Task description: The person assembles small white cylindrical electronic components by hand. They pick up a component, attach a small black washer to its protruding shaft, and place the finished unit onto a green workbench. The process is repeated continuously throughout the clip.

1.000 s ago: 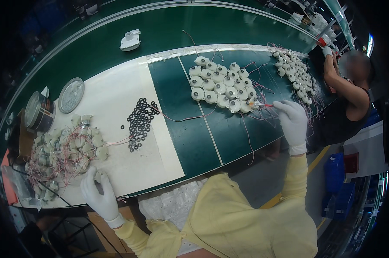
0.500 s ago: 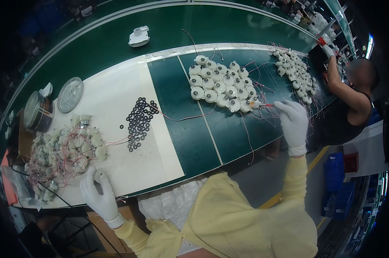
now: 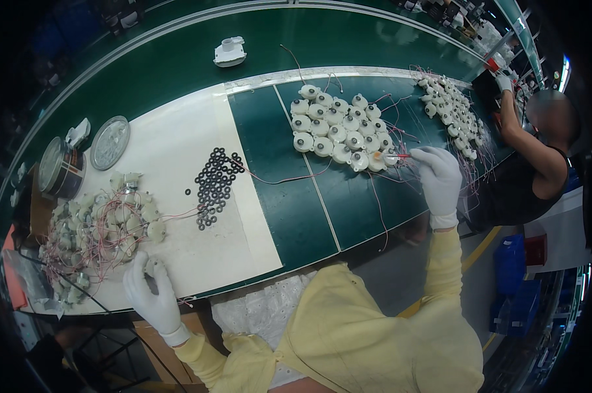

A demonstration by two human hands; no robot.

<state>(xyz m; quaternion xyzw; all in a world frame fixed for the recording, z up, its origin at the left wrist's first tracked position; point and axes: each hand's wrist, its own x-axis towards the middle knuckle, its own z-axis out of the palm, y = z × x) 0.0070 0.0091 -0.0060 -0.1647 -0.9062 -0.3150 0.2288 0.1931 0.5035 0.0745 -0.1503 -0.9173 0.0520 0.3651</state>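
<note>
My right hand (image 3: 440, 180), in a white glove, pinches a slim brush-like tool (image 3: 403, 156) with a red handle. Its pale tip lies over the near right edge of a cluster of round cream-coloured motors (image 3: 335, 133) with dark central knobs and thin wires. My left hand (image 3: 153, 298), gloved too, rests at the table's near edge with thumb and fingers apart, and I make out nothing held in it. Just beyond it lies a tangled heap of similar motors (image 3: 106, 226) with pink and red wires. Small black rings (image 3: 217, 187) are spread out on the white sheet.
A clear round lid (image 3: 110, 143) and a tub (image 3: 61, 171) stand at the left. A white moulded part (image 3: 230, 52) sits on the green belt (image 3: 348, 33). More wired motors (image 3: 450, 114) lie at the right, beside a co-worker (image 3: 525, 150). Blue bins (image 3: 509, 265) stand below.
My right hand has shifted slightly left with the red-handled tool. The white moulded part on the belt has moved right. My left hand has barely moved.
</note>
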